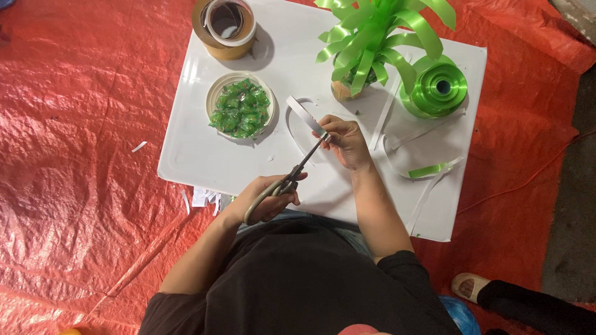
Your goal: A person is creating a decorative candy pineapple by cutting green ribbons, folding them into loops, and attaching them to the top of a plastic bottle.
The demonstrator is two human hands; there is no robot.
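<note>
At the centre of the frame the left hand (267,200) grips the handles of a pair of scissors (292,180), fingers curled closed around them, with the blades angled up and to the right. The blade tips meet a white strip (305,115) that the right hand (346,142) pinches between thumb and fingertips just right of centre; the strip curls up and to the left from that pinch. Both hands are held over a white board (198,149) that lies on an orange tarp (81,155). On the board, left of the hands, stands a shallow white dish (214,93) filled with green-wrapped sweets (241,108). A roll of tape (225,26) stands at the upper left of the board. At the upper right stand a green ribbon decoration (372,37) and, beside it, a spool of green ribbon (437,90). Loose white strips (428,186) lie on the right part of the board.
</note>
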